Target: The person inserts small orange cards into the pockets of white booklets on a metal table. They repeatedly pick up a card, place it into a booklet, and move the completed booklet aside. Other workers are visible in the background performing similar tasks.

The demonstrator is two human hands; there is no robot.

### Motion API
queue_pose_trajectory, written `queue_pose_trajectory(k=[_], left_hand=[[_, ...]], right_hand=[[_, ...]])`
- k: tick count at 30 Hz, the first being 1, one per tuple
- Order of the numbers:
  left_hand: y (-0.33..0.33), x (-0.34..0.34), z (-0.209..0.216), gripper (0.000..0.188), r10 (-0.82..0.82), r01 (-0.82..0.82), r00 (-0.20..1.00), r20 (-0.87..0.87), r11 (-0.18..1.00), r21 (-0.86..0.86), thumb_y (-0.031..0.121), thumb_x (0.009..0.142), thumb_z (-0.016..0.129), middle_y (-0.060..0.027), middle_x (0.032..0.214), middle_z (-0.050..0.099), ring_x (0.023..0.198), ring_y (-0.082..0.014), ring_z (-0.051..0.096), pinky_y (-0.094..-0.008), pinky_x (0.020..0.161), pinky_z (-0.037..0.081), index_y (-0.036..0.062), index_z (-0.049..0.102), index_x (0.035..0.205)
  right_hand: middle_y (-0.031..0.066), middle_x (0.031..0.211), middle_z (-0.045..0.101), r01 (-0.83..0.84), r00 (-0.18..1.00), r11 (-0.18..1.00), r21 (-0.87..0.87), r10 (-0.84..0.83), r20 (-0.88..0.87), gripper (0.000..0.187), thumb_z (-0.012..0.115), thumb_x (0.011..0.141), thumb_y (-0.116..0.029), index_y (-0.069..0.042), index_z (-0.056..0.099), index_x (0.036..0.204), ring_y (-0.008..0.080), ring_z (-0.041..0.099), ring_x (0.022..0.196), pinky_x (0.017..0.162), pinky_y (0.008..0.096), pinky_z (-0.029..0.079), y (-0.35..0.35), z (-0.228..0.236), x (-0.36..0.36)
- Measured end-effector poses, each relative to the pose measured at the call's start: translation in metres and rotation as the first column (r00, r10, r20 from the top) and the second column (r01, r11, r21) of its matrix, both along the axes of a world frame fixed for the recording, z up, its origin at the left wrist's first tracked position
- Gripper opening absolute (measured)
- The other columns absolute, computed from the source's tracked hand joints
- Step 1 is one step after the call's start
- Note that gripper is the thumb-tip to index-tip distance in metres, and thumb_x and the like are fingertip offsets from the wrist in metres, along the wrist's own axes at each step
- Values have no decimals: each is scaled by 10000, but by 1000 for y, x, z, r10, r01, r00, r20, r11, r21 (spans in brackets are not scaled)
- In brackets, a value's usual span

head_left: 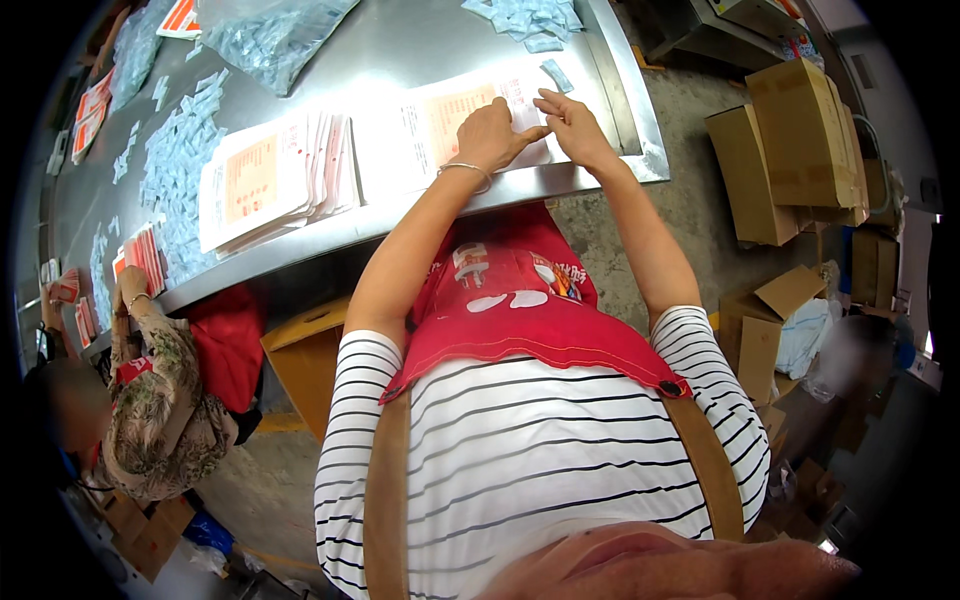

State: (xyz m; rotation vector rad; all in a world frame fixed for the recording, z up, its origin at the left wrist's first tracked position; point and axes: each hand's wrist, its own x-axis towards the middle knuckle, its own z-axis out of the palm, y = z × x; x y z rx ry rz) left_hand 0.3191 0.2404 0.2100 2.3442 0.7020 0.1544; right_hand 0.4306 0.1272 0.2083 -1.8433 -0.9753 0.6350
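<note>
White flat packages [440, 105] with an orange printed panel lie on the steel table [375, 65] in front of me, their surface partly washed out by glare. My left hand [488, 138] rests on the right part of the top package, thumb stretched out to the right. Close beside it is my right hand [574, 130], its slightly bent fingers apart at the package's right end. The left thumb nearly meets the right hand's fingers. A single light-blue sachet [556, 75] lies just beyond my right hand. Neither hand visibly holds anything.
A fanned stack of packages [265, 175] stands left of my hands, beside a heap of blue sachets [180, 150]. Further off are a clear bag of sachets [270, 35] and another pile [530, 18]. A co-worker's hand [130, 283] is at left. Cardboard boxes [800, 140] stand right.
</note>
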Motion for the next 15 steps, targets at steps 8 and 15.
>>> queue_pose_trajectory(k=[8, 15], left_hand=[[21, 3, -41, 352, 76, -24, 992, 101, 899, -437, 323, 718, 660, -91, 564, 556, 549, -175, 557, -289, 518, 439, 3, 547, 625], [22, -8, -48, 206, 137, 110, 943, 305, 735, -669, 121, 732, 676, -29, 547, 513, 440, -100, 442, -213, 400, 352, 13, 544, 617]], right_hand=[[203, 1130, 536, -34, 965, 999, 24, 39, -259, 455, 479, 792, -13, 68, 393, 1232, 201, 554, 989, 853, 280, 441, 6, 7, -2], [219, 1050, 563, -39, 869, 995, -89, -10, -494, 508, 622, 783, -134, 84, 425, 1197, 209, 596, 891, 708, 265, 522, 19, -1, -8]])
